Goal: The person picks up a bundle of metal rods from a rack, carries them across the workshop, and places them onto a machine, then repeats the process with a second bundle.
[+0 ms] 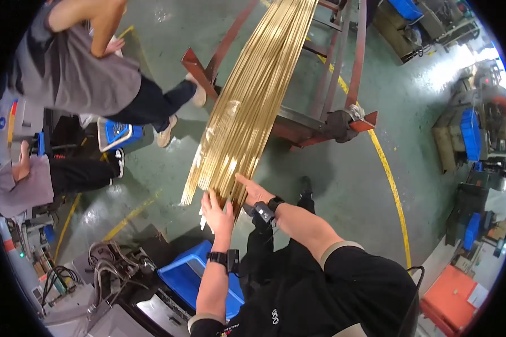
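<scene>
A long bundle of thin, shiny brass rods [253, 90] runs from the far top toward me, its near ends uneven. My left hand [216, 213] lies against the near ends, fingers apart and the thumb spread to the right. On the right edge of the bundle, my right hand [255, 194] grips the rods, one digit stretched over the top and the other fingers partly hidden. Several rods pass between my two hands and stick out lower than the others. Clear plastic wrap [230, 106] glints on part of the bundle.
A rusty red metal rack [298, 121] stands under the rods. Two people [90, 78] are at the left, near a white-and-blue basket [118, 135]. A blue bin [194, 267] and machinery [118, 264] are close at lower left. Yellow lines [391, 174] mark the green floor.
</scene>
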Available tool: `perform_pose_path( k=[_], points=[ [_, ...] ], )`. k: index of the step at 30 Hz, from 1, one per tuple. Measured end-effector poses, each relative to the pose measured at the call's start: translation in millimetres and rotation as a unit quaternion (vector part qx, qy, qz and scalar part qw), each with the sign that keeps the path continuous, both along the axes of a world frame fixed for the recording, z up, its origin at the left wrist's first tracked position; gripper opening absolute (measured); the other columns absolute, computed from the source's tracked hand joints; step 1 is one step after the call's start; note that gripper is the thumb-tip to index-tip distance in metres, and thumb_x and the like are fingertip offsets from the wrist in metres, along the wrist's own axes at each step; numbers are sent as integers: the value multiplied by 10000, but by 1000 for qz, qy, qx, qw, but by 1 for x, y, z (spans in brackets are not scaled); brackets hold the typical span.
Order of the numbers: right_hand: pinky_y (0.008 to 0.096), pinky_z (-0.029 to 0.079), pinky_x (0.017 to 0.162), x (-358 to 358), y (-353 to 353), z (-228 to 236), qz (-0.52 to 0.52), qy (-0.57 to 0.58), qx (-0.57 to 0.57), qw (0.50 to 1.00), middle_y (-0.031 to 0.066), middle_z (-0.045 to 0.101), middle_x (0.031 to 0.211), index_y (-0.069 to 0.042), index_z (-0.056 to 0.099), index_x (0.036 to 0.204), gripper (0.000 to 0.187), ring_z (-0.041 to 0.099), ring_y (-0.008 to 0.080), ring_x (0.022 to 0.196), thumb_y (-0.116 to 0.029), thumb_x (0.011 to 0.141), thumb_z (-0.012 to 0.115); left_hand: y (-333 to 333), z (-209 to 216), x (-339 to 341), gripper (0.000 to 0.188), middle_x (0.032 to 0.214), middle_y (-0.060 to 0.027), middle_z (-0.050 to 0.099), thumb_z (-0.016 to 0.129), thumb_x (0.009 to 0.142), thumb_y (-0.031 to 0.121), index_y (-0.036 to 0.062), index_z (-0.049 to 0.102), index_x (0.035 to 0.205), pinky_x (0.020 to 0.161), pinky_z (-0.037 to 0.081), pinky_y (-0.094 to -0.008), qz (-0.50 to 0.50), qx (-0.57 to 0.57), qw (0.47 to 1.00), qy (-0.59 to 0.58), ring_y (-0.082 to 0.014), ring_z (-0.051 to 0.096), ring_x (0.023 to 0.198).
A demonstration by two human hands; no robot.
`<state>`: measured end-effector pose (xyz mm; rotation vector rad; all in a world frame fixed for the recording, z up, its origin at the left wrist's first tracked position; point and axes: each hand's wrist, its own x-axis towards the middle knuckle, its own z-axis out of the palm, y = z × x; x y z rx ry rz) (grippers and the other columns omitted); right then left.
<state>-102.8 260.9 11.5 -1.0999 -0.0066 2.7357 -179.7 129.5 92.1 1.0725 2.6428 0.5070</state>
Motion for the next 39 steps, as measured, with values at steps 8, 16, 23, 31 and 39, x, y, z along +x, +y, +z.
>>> perform_pose_path(
  k=[8, 16, 23, 31, 39],
  points=[
    [428, 471, 1031, -22, -1, -2, -35, 148, 58, 987, 118, 644, 1254, -40, 550, 1308, 469, 618, 258, 1159, -327, 945, 627, -15, 9, -24, 680, 1173, -301, 614, 683, 867, 439, -35, 530, 1330, 943, 485, -481, 81, -42, 993, -80, -448, 596, 1079],
    [414, 493, 991, 139, 10, 4, 29, 63, 6, 998, 70, 649, 1247, -72, 560, 1315, 406, 630, 244, 1139, -296, 979, 603, -38, 24, 62, 604, 1251, -245, 623, 711, 894, 338, -39, 543, 1335, 1017, 454, -410, 24, -37, 946, -321, -358, 607, 1172],
    [447, 467, 1036, 192, 21, -3, 49, 127, -24, 990, 105, 635, 1309, -61, 538, 1371, 501, 626, 255, 1171, -352, 969, 611, 21, -23, 37, 637, 1240, -188, 659, 613, 956, 480, -35, 563, 1329, 995, 469, -385, -36, -55, 912, -405, -275, 618, 1166],
    [468, 493, 1003, 158, 18, 7, -4, 159, 49, 986, 133, 580, 1358, -74, 415, 1459, 611, 583, 284, 1205, -315, 944, 640, 29, -51, 92, 551, 1104, -96, 702, 642, 957, 426, 24, 573, 1326, 945, 486, -333, -9, -61, 847, -528, -200, 647, 1043],
    [433, 539, 911, 151, 3, 36, -42, 113, -76, 990, 72, 649, 1071, -95, 566, 1192, 276, 635, 251, 1060, -227, 955, 613, 11, -47, 82, 670, 1251, -160, 638, 599, 965, 487, -10, 464, 1393, 994, 482, -386, 56, -142, 532, -833, -257, 623, 1141]
  ],
)
